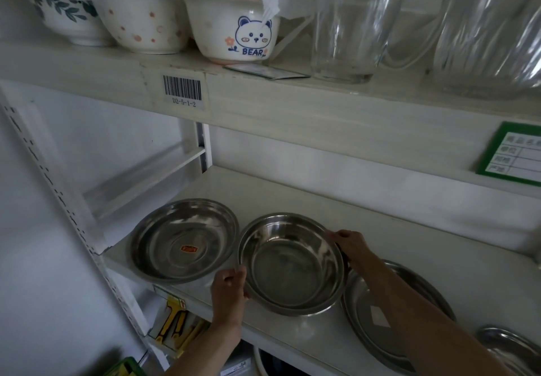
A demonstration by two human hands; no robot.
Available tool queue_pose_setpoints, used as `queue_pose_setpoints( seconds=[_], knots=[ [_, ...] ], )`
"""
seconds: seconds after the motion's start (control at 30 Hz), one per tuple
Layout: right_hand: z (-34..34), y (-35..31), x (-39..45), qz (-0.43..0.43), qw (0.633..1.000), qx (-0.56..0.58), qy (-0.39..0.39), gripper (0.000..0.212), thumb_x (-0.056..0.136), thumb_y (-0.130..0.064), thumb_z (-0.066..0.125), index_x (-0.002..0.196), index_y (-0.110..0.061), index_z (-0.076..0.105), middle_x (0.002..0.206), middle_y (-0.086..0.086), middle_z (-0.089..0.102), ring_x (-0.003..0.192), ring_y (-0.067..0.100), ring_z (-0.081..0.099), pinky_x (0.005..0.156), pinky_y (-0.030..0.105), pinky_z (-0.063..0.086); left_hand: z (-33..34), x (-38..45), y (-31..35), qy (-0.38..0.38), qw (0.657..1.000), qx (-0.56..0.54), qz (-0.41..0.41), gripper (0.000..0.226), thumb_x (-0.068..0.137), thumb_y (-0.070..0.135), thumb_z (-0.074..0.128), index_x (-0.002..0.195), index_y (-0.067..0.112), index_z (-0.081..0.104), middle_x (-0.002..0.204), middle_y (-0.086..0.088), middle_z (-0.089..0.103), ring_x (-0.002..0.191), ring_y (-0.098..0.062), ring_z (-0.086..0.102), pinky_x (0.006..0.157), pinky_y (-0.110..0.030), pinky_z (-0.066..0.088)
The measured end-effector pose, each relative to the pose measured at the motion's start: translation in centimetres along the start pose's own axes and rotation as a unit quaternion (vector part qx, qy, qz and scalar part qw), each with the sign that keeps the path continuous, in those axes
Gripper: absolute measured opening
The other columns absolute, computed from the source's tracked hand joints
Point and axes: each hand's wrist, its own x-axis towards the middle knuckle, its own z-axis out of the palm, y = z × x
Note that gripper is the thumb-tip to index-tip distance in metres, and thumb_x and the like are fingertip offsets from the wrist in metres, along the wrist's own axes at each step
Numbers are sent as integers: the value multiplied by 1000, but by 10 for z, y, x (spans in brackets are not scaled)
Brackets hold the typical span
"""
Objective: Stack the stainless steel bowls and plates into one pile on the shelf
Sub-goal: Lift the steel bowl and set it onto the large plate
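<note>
This looks like a shop or its stockroom, on a housewares aisle. The white metal shelving [292, 106] has a slotted upright at the left, and a barcode sticker [183, 90] reading D2-5-1-2 is stuck to the shelf edge. A green-framed price card [515, 156] with blank printed rows hangs at the right. Goods sit grouped by kind: printed ceramic bowls [234, 27] beside glass pitchers [351, 21], one carrying a brand label, and below them stainless steel basins [184, 241], one with a red maker's sticker inside it. Packaged yellow-handled tools [172, 320] lie on the shelf beneath.
</note>
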Motion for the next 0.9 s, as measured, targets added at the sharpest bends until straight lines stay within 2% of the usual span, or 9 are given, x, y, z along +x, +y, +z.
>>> queue_pose_setpoints(
  seconds=[0.1,0.23,0.4,0.47,0.57,0.67,0.73,0.83,0.9],
  knots=[
    [-4,-14,-5,24,996,87,8,24,81,-24,78,72,-2,72,73,20,68,67,27,62,71,39,53,4,1,9,-18,999,-12,30,37,88,27,62,100,-7,56,84,-23,58,78,-28,55,72,-38,49],
    [-5,-34,-11,28,984,174,-1,26,82,-21,76,79,4,70,69,18,66,61,28,60,67,35,51,4,11,23,-37,997,-13,63,48,86,35,64,96,-12,54,81,-22,58,72,-27,54,65,-34,47],
    [10,-56,-7,43,974,219,-22,24,83,-24,75,78,-2,68,59,11,67,55,27,61,65,34,52,-7,28,44,-32,995,-15,96,27,90,29,59,77,6,56,60,-6,53,52,-13,48,53,-23,42],
    [23,-65,-5,46,969,242,-29,22,83,-23,75,78,-3,67,66,14,68,60,29,62,68,36,53,-14,33,54,-16,994,-19,107,27,91,26,58,76,5,57,53,1,53,50,-13,49,54,-24,43],
    [44,-78,-3,51,966,247,-49,23,82,-25,76,79,-4,68,76,17,68,66,30,62,75,40,54,-28,42,66,7,993,-9,121,34,92,28,56,84,-5,60,60,-7,56,57,-19,53,61,-30,47],
    [71,-89,-1,49,968,238,-65,26,82,-27,77,84,-3,68,79,17,67,68,28,61,70,37,53,-48,53,80,37,987,26,153,43,92,33,54,82,-9,58,65,-12,59,62,-24,57,67,-36,50],
    [90,-96,-1,51,965,244,-75,26,80,-27,78,85,-3,69,83,18,69,73,29,63,74,38,56,-62,62,90,59,985,31,158,42,91,32,56,82,-8,59,67,-13,61,65,-25,59,70,-39,51],
    [118,-104,-4,56,962,253,-84,21,81,-23,78,79,-3,69,81,16,69,74,29,65,82,39,55,-83,71,102,84,983,15,162,37,91,27,56,81,-8,58,73,-20,58,67,-28,53,65,-39,47],
    [137,-107,-6,64,961,254,-90,20,82,-21,77,76,-4,67,80,16,69,70,28,63,83,38,54,-96,76,107,107,980,25,165,31,91,26,57,72,2,58,64,-17,53,62,-26,49,62,-38,43]
  ],
)
